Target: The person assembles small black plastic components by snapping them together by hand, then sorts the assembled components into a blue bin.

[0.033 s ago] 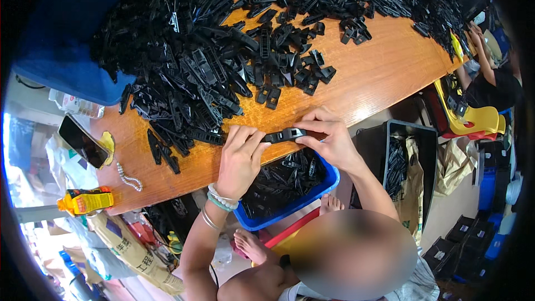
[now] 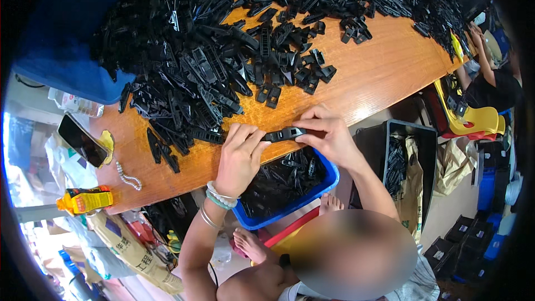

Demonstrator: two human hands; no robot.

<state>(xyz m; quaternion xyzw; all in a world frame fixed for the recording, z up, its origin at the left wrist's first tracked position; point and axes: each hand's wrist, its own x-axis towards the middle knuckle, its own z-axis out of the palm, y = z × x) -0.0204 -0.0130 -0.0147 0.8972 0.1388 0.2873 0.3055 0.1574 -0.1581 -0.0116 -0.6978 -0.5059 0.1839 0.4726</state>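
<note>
Between my two hands, a slim black plastic part (image 2: 284,134) with a small square opening is held level above the table's near edge. My left hand (image 2: 239,153) pinches its left end, and the fingertips partly cover it. The right end sits between the thumb and fingers of my right hand (image 2: 327,135). Just below is a blue bin (image 2: 331,181) holding many similar black parts. A large heap of black plastic parts (image 2: 195,72) spreads over the wooden table (image 2: 390,61) beyond my hands, with several small square-holed pieces (image 2: 269,95) at its near side.
At the table's left lie a phone (image 2: 82,140), a beaded bracelet (image 2: 128,177) and an orange-yellow bottle (image 2: 84,199). A dark crate (image 2: 433,156) with black parts and a paper bag stands right. Farther right are a yellow chair (image 2: 479,120) and another person's arm (image 2: 484,56).
</note>
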